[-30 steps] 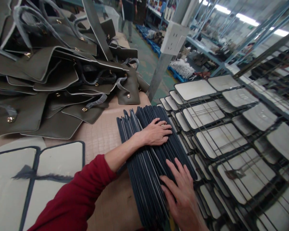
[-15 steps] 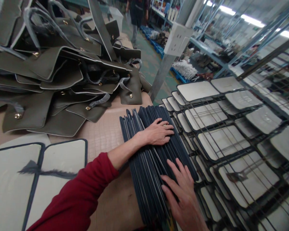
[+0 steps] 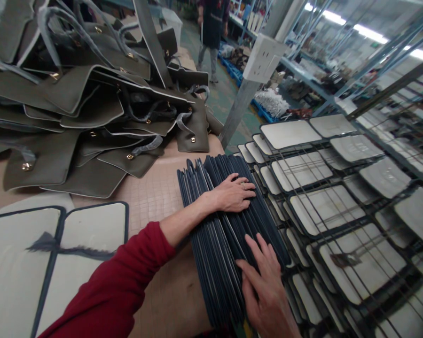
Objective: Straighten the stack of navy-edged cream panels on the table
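The wire rack (image 3: 356, 206) fills the right half of the view; pale panels (image 3: 324, 206) with dark edging lie on its tiers, and its far end is blurred and cut off by the frame. The heap of olive bag pieces (image 3: 84, 103) covers the upper left, its left side out of view. The tan table (image 3: 158, 197) carries the stack of navy panels (image 3: 218, 234), standing on edge beside the rack, near end hidden at the bottom. The left hand (image 3: 234, 193) lies flat and open on the stack's far part; the right hand (image 3: 268, 291), open, fingers spread, presses its near part. A person (image 3: 211, 28) stands in the distant aisle.
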A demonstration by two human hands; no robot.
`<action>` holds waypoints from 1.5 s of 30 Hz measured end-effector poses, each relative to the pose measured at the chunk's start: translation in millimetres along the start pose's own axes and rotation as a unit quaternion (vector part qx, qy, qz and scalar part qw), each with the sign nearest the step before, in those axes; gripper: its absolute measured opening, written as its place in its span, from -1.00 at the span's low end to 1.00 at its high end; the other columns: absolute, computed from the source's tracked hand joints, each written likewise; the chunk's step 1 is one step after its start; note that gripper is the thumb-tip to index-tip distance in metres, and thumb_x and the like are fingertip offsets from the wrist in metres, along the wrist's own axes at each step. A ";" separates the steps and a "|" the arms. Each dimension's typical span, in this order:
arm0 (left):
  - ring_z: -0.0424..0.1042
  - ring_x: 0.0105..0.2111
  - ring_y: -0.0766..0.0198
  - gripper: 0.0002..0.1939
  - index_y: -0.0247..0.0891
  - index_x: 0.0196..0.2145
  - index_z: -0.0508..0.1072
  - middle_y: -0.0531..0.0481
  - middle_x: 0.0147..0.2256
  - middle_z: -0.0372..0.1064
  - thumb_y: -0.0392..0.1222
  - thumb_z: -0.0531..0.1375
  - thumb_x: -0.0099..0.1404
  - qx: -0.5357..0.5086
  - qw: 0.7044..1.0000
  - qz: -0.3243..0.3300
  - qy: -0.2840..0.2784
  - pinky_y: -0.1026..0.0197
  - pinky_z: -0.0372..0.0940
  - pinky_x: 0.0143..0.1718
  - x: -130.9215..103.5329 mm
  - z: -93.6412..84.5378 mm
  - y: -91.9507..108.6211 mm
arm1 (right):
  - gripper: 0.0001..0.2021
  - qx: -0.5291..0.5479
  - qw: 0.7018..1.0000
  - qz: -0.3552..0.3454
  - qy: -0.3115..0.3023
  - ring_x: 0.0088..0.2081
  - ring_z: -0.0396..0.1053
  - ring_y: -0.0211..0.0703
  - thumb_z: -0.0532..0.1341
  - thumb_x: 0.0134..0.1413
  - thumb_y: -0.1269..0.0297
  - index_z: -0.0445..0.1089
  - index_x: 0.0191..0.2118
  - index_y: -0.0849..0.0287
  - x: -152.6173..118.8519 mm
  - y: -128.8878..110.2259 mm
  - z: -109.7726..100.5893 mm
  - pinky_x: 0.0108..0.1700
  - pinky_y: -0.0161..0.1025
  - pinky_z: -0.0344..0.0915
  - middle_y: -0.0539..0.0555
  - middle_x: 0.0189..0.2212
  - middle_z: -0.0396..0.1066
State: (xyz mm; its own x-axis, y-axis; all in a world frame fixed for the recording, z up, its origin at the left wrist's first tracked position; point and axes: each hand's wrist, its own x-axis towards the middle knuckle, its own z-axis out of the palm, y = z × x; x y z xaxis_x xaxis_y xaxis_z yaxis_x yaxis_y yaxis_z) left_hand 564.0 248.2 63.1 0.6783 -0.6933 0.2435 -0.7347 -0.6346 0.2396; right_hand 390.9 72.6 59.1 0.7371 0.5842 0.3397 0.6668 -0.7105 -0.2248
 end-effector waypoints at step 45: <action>0.16 0.18 0.06 -0.65 -0.15 -0.01 0.41 0.00 0.16 0.27 -0.18 -0.02 0.33 0.005 1.000 0.009 -0.007 -0.17 -0.09 0.21 2.4 1.4 -1.0 | -0.65 0.009 1.000 0.010 0.016 0.29 -0.07 0.19 0.03 0.16 0.60 0.24 0.04 0.23 -4.1 6.1 1.2 0.14 0.28 0.11 0.30 0.29 -0.08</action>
State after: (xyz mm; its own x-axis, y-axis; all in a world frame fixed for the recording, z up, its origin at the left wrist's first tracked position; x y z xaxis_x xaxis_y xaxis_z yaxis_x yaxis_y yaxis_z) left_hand 566.3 246.7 62.1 0.6642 -0.7098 0.2346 -0.7475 -0.6248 0.2255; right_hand 392.0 66.4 55.2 0.7468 0.5569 0.3636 0.6539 -0.7145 -0.2486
